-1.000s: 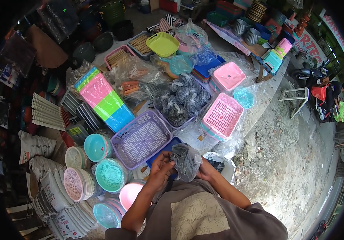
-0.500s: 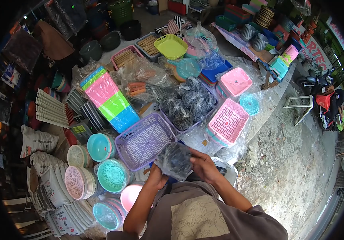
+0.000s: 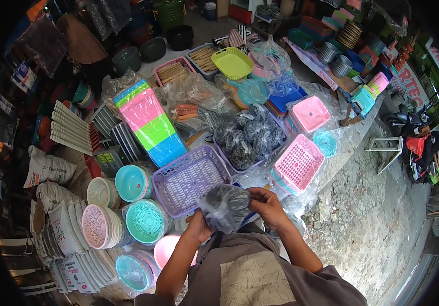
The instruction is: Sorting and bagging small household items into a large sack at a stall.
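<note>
Close in front of my body is a clear plastic bag (image 3: 224, 209) with dark contents that I cannot make out. Its lower left side rests against my left hand (image 3: 199, 227), whose fingers curl under and behind it. At the bag's right edge, the fingers of my right hand (image 3: 269, 206) pinch the plastic. Just beyond the bag lies a purple plastic basket (image 3: 191, 178) with a perforated floor and nothing in it. A second purple basket (image 3: 275, 159), to its right, is heaped with similar dark-filled plastic bags (image 3: 252, 133).
Wrapped basins and a mint colander (image 3: 144, 223) stand at the left. A stack of multicoloured containers (image 3: 150, 122) lies beyond. Pink baskets (image 3: 299, 162) sit at the right. A yellow-green basket (image 3: 233, 62) is farther back. A motorcycle (image 3: 414, 137) is parked on the rough pavement.
The view has shifted, so the surroundings sit further right. My right hand has moved outward slightly, and the bag has turned a little between my hands.
</note>
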`<state>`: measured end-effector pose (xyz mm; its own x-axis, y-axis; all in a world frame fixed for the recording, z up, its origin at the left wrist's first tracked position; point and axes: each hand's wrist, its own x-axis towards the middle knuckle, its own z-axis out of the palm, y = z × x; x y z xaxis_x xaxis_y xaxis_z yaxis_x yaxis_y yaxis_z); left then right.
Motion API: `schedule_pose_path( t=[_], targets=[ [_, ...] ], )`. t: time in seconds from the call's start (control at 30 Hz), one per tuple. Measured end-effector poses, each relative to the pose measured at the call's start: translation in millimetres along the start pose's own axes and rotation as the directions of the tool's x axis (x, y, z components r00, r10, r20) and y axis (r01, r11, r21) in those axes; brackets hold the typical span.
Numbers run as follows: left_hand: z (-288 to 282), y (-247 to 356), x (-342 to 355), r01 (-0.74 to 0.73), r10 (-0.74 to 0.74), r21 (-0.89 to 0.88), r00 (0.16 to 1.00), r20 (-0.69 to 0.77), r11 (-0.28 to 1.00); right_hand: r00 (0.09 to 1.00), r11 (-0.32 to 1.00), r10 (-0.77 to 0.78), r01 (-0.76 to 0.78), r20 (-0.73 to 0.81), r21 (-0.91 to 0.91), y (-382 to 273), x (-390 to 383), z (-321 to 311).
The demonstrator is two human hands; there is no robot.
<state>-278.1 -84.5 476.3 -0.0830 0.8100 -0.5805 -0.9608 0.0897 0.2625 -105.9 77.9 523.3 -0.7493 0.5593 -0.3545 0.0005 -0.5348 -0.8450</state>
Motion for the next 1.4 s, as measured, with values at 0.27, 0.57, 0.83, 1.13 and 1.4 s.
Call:
schedule_pose_path(
  t=[0.27, 0.57, 0.83, 1.13, 1.4],
  targets=[
    [24.1, 10.7, -20.1, -0.322, 0.338, 0.362, 0.941, 0.022, 0.874, 0.983, 0.955, 0.177, -0.158, -0.057, 0.251, 38.6, 17.5, -16.0],
    [9.8, -7.7, -4.2, -0.616, 0.713, 0.530, 0.700, 0.030, 0.583, 0.999, 0.925, -0.027, 0.042, -0.044, 0.378, 52.3, 27.6, 8.1],
    [12.5, -17.2, 17.9, -0.704, 0.694, 0.277, 0.704, 0.150, 0.654, 0.903, 0.909, -0.412, 0.416, -0.120, 0.008, 43.9, 34.4, -7.3],
    [5.1, -18.4, 65.3, -0.074, 0.098, 0.176, 0.987, -0.127, 0.982, 0.929, 0.961, 0.261, -0.223, -0.263, 0.163, 71.3, 61.6, -57.1],
    [22.0, -26.4, 197.6, 0.005, 0.049, 0.237, 0.974, -0.220, 0.972, 0.897, 0.988, 0.036, -0.096, -0.440, -0.117, 68.6, 149.0, -158.0]
  ],
)
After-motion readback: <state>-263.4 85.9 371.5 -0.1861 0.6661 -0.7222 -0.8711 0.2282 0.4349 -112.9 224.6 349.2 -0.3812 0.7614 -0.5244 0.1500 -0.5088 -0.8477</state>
